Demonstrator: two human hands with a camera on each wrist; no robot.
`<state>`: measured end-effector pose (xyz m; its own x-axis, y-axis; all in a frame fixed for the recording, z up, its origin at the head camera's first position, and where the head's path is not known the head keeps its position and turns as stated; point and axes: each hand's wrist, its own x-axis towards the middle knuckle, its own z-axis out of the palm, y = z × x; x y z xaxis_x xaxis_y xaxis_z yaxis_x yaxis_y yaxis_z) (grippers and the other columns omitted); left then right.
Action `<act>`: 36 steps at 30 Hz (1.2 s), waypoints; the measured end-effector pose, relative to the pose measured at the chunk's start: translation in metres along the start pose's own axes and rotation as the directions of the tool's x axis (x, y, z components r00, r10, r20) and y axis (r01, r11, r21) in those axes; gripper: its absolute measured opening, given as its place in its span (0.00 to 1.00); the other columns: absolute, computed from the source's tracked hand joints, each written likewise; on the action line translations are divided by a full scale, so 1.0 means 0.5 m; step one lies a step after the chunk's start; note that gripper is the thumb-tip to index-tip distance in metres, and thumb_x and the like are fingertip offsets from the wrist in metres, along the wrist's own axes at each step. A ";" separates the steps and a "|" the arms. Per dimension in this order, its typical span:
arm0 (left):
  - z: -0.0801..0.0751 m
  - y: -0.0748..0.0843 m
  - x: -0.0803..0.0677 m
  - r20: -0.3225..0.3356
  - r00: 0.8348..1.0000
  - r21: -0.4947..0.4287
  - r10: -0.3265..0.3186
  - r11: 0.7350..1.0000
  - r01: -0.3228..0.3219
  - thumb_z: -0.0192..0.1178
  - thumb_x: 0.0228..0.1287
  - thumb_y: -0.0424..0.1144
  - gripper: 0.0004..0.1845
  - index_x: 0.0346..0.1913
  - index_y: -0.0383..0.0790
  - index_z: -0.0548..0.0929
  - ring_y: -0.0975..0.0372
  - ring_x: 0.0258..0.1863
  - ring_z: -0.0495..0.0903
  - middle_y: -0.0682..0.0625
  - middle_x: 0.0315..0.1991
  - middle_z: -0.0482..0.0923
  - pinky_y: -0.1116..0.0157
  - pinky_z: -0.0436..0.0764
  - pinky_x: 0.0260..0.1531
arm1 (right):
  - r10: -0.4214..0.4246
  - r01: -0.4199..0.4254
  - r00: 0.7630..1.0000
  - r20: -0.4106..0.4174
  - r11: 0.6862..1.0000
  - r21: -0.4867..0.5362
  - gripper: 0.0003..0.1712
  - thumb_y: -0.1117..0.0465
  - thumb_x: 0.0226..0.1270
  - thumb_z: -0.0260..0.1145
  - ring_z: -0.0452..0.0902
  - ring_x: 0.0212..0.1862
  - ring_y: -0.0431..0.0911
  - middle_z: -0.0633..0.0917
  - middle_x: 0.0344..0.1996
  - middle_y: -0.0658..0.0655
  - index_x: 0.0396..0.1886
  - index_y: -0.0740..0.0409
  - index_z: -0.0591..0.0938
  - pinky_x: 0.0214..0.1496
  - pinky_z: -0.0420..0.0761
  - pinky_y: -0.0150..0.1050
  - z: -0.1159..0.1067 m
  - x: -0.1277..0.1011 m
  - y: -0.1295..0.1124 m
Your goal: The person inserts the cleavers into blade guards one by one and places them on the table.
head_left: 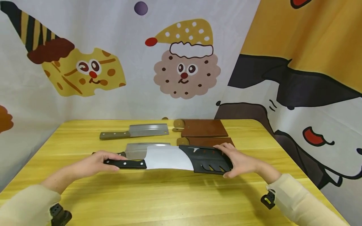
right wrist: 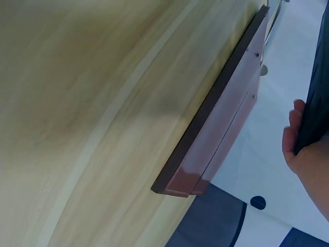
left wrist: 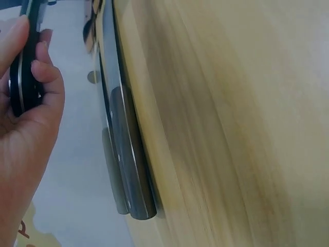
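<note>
My left hand grips the black riveted handle of a cleaver, held level above the table. The cleaver's broad white blade shows between the handle and a black blade cover, which overlaps its far end. The cover has slanted slots, and my right hand holds it by its outer end, thumb at the near edge and fingers at the far edge. In the left wrist view, fingers curl round the handle. Only part of the dark cover and the right hand appears in the right wrist view.
Two more cleavers lie behind on the wooden table: one at the back, the other partly hidden by the held one. Right of them lie two brown blade covers, a farther one and a nearer one. A cartoon-printed curtain hangs behind.
</note>
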<state>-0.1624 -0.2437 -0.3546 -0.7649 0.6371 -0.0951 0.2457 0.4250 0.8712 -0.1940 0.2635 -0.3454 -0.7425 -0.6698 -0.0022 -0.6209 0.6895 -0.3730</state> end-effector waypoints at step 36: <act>0.092 0.022 0.097 -0.013 0.999 0.037 0.031 0.999 -0.031 0.60 0.63 0.44 0.25 0.59 0.34 0.76 0.38 0.63 0.64 0.33 0.61 0.71 0.43 0.67 0.58 | -0.064 0.062 0.996 0.059 0.997 0.045 0.56 0.49 0.33 0.74 0.59 0.49 0.46 0.69 0.52 0.54 0.67 0.62 0.63 0.44 0.67 0.38 0.021 0.072 -0.054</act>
<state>-0.1695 -0.1784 -0.3717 -0.7645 0.6417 -0.0614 0.2912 0.4287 0.8552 -0.2012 0.2179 -0.3449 -0.6850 -0.7278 -0.0325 -0.6535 0.6336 -0.4141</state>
